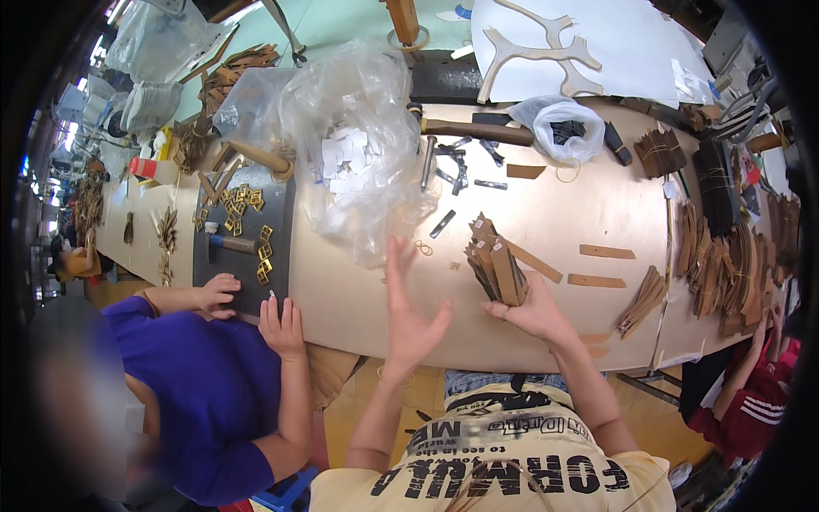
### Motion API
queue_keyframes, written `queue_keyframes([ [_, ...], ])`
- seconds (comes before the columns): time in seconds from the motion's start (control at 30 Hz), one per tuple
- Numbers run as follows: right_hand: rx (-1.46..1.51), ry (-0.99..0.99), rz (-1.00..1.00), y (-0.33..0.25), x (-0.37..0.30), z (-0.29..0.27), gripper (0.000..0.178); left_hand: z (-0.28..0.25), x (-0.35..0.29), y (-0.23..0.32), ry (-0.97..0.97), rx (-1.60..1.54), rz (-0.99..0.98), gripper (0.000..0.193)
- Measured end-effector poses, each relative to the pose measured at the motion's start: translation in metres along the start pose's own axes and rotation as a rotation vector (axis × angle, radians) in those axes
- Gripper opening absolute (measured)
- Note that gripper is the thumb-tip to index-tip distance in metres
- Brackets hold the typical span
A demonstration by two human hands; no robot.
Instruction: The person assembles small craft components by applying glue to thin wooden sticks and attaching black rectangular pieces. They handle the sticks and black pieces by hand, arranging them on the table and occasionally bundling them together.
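Observation:
My right hand (536, 309) is closed around the lower end of a thick bundle of brown leather strips (495, 260), held tilted above the table. My left hand (413, 317) is raised to the left of it, fingers stretched and thumb apart, holding nothing; a thin band circles that wrist. Ahead of it lie some rubber bands (423, 247) and a small dark metal clip (443, 224). Loose leather strips lie close to my right hand, one of them (536, 262) just behind the bundle and two more (606, 252) to its right.
A clear plastic bag with white paper pieces (345, 162) lies ahead on the left. Behind are a hammer (478, 130) and a bag of dark parts (563, 132). Leather bundles (725, 264) fill the right. At left, a person in purple (200, 384) rests hands by gold buckles (243, 200).

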State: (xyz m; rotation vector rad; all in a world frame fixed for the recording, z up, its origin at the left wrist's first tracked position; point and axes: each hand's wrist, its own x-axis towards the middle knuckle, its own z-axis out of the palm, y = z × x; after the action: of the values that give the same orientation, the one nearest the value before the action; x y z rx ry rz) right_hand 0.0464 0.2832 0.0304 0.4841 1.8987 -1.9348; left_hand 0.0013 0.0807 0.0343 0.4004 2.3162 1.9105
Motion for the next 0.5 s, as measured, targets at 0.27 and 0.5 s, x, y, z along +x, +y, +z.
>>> queue_keyframes([
  [0.27, 0.062, -0.152, 0.025, -0.010, 0.002, 0.008, 0.032, 0.025, -0.008, -0.029, -0.419, -0.615, -0.340, 0.106],
  [0.5, 0.266, -0.258, 0.083, -0.005, -0.005, 0.021, 0.035, 0.028, 0.020, -0.025, -0.626, -0.874, -0.401, 0.080],
])
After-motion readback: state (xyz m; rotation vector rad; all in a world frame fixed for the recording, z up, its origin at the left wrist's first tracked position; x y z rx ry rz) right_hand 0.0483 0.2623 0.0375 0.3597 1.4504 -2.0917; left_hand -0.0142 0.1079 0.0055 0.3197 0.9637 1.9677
